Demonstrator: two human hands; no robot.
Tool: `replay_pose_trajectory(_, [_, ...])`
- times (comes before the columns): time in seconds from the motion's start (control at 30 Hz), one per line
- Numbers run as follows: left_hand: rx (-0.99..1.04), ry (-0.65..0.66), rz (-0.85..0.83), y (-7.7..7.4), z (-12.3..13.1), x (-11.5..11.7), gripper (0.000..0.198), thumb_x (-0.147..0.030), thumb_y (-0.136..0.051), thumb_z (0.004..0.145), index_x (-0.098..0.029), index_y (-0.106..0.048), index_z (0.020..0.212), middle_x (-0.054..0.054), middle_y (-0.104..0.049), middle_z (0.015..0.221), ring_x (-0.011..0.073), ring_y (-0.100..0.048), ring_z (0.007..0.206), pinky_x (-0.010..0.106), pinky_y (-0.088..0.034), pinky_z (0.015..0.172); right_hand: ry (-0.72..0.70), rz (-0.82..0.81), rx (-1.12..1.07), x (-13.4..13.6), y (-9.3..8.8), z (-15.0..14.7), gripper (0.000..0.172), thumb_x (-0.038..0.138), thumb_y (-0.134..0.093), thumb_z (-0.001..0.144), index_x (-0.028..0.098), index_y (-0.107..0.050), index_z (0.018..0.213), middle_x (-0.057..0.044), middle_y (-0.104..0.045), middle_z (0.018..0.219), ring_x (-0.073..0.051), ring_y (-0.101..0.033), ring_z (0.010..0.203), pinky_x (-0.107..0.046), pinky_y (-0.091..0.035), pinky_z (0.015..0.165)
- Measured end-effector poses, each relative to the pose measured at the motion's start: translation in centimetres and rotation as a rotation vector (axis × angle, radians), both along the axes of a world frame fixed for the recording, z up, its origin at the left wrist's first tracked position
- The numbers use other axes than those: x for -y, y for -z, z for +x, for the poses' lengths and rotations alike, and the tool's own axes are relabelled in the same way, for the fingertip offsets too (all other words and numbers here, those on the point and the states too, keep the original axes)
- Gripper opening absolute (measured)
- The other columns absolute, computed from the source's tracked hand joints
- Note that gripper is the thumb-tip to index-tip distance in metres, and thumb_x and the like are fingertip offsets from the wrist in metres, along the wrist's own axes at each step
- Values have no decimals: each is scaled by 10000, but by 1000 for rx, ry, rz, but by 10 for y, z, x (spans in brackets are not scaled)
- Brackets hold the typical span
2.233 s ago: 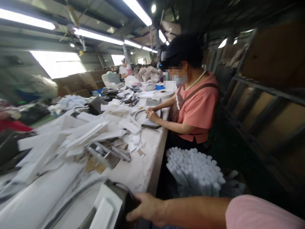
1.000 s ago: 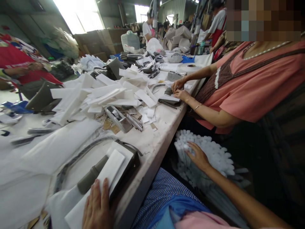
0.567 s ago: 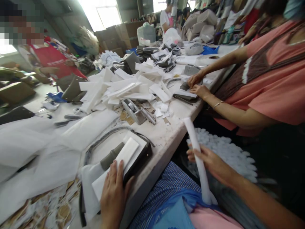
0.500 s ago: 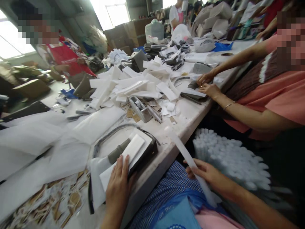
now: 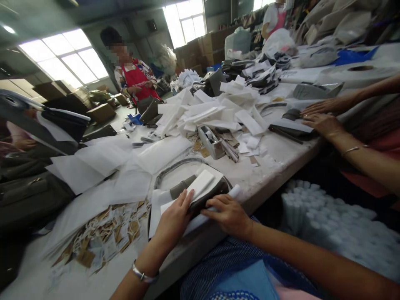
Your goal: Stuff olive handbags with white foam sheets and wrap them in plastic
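At the table's near edge lies a dark grey handbag [image 5: 203, 203] with a curved handle [image 5: 162, 171]. White foam sheets [image 5: 203, 181] and a grey roll-shaped piece [image 5: 183, 186] are on top of it. My left hand [image 5: 175, 216] lies over the sheets and the bag's near side, fingers stretched out and pressing down. My right hand [image 5: 229, 214] is closed around a white foam tube [image 5: 236, 191] alongside the bag's front edge. One end of the tube pokes out beyond the fingers; the hand hides its middle.
A tape dispenser [image 5: 211, 141] stands beyond the bag, before a heap of white sheets [image 5: 206, 110]. Stringed tags [image 5: 106, 237] are spread at the left. Many white tubes [image 5: 328, 225] stand below the table at right. A co-worker's hands [image 5: 323, 121] handle another grey bag [image 5: 290, 129].
My right hand has brought the white tube from over my lap up and left to the bag's front edge. My left hand stays on the sheets. The view has turned left.
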State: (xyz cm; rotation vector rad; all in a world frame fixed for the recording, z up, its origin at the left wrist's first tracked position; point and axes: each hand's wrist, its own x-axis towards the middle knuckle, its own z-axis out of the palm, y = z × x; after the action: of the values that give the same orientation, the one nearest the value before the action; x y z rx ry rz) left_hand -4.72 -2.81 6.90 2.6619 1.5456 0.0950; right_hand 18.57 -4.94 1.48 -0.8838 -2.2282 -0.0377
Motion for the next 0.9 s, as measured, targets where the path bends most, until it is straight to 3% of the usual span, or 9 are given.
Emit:
replay_pose_trajectory(0.17, [71,-10,-32,4,-1,3,652,-133,-496,925,-192,-269,1534,173,-386,1551,279,-480,1360,420,-497,1046,68,99,-79,-10,14,-23,244,241,-581,976,313,-695,1180,-20,-696,981,-191,-575,888,-339,-466,779])
replay_pose_trajectory(0.4, [127,-15,-109,-7,3,12,865,-140,-590,787,-193,-202,1559,173,-289,1598,290,-373,1433,456,-422,1124,-129,106,-198,-20,24,-22,230,181,-538,990,174,-701,1153,-70,-739,1040,-197,-647,952,-334,-569,828])
replay_pose_trajectory(0.5, [109,-13,-40,5,5,17,848,-186,-620,835,-191,-184,1562,182,-270,1603,305,-326,1456,492,-398,1142,-246,61,-225,-18,18,-12,290,158,-504,1001,177,-656,1247,-74,-749,1081,-190,-670,1006,-326,-587,862])
replay_pose_trajectory(0.6, [32,-33,90,25,9,23,751,-117,-563,892,-190,-214,1553,194,-284,1595,296,-299,1467,499,-390,1151,-347,59,-179,-18,-3,7,367,122,-507,995,197,-584,1345,-47,-741,1159,-160,-661,1104,-322,-548,985])
replay_pose_trajectory(0.73, [-53,-74,194,41,14,27,697,-80,-493,929,-206,-215,1555,192,-300,1589,285,-296,1465,480,-417,1135,-280,82,28,-41,-26,30,480,113,-563,961,209,-507,1428,-55,-614,1385,-221,-501,1351,-475,-301,1219])
replay_pose_trajectory(0.8, [-88,-96,198,42,17,28,711,-52,-475,921,-228,-215,1558,184,-302,1590,284,-291,1466,473,-415,1136,-230,0,126,-58,-22,35,533,132,-600,936,203,-481,1451,-81,-539,1460,-274,-450,1392,-530,-286,1217])
replay_pose_trajectory(0.9, [-123,-107,186,37,23,28,793,0,-487,863,-282,-225,1556,170,-283,1600,296,-298,1462,471,-415,1132,-236,-84,182,-74,0,38,570,88,-583,917,207,-469,1462,-81,-541,1458,-270,-501,1353,-484,-427,1143])
